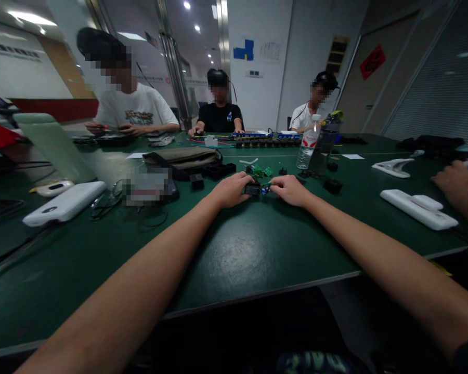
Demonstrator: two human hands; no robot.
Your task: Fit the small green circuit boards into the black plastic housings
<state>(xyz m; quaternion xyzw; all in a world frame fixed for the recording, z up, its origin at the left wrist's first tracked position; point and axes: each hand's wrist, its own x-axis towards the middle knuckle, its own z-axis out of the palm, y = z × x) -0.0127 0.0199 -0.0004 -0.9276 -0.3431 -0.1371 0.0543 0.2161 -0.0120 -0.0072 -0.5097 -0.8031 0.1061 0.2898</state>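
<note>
The black case (252, 189) sits pinched in your left hand (232, 190); just beside it, your right hand (290, 190) pinches a small blue-and-green part (264, 190). A slack pinch could drop either among the green pieces (261, 171) just beyond. Your hands hide edges; whether case and part touch, you can't tell.
</note>
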